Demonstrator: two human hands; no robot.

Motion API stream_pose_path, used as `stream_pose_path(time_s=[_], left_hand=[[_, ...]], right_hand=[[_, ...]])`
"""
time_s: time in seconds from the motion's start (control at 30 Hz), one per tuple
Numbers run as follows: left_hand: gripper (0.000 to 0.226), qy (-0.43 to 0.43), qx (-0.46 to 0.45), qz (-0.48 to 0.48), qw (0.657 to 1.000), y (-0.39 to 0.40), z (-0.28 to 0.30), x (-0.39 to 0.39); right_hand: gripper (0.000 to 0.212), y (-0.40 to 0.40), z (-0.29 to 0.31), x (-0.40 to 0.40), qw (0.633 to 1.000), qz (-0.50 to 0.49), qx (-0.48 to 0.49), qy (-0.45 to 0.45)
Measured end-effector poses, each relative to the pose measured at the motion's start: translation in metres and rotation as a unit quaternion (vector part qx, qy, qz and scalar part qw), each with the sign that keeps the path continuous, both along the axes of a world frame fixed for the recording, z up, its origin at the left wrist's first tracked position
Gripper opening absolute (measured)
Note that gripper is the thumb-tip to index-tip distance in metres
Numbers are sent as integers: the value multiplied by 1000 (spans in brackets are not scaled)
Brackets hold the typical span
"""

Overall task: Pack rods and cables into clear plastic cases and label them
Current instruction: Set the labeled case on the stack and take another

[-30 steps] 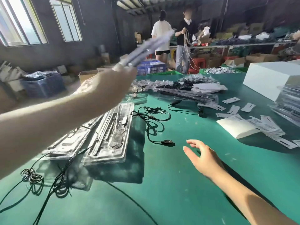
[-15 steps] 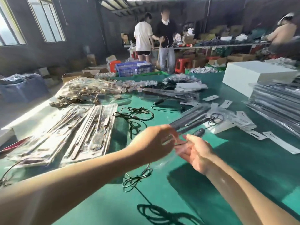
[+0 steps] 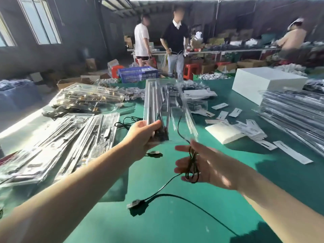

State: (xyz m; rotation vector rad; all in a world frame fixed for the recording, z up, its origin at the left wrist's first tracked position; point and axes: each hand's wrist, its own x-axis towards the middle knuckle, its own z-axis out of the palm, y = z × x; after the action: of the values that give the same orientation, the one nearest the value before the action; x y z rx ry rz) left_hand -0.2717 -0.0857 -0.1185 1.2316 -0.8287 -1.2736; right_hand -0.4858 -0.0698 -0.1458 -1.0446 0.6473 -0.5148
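My left hand grips the near end of a long clear plastic case with rods inside, held above the green table and pointing away from me. My right hand holds a bundled black cable in its palm; the cable's loose end trails down to a small plug lying on the table. Another plug lies just under the case. White paper labels lie scattered to the right.
Filled clear cases lie at the left, more heaped behind. A tall stack of cases and a white box stand at the right. A loose black cable lies mid-table. Three people stand at the far benches.
My left hand has brought the case in from the upper left to straight ahead. My right hand has picked up the bundled cable. The view has shifted right.
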Motion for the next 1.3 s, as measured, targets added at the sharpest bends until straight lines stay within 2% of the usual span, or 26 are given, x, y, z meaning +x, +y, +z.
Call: stream_pose_path(time_s=[0.1,0.17,0.3,0.53,0.67,0.73,0.87,1.07,1.13,1.2,1.27,1.3], left_hand=[[21,-7,17,33,999,0,-8,11],[20,4,28,18,999,6,-15,11],[21,26,41,9,999,15,-26,0],[22,71,89,78,990,10,-29,5],[10,55,79,55,994,13,-37,6],[3,62,74,60,994,14,-40,3],[12,124,110,99,981,12,-41,-2],[19,100,117,97,983,14,-45,5],[19,95,123,83,984,16,-51,9],[20,61,132,63,987,19,-59,12],[22,-30,145,50,988,21,-68,15],[21,-100,147,41,983,23,-70,16]], right_hand=[[55,1,-6,-6,993,-115,-15,23],[49,-10,0,-14,979,-167,-76,85],[25,-29,17,-18,951,-153,-193,186],[6,-15,-2,0,932,-187,-244,192],[10,-11,-18,10,906,-245,-282,201],[9,-9,-26,16,884,-281,-316,200],[19,-4,-40,25,810,-313,-406,285],[30,-26,-42,5,727,-338,-417,428],[38,-37,-43,-9,724,-347,-400,441],[34,-45,-44,-19,743,-347,-386,421],[6,-52,-40,-25,805,-354,-314,359],[11,-54,-36,-26,844,-345,-258,319]])
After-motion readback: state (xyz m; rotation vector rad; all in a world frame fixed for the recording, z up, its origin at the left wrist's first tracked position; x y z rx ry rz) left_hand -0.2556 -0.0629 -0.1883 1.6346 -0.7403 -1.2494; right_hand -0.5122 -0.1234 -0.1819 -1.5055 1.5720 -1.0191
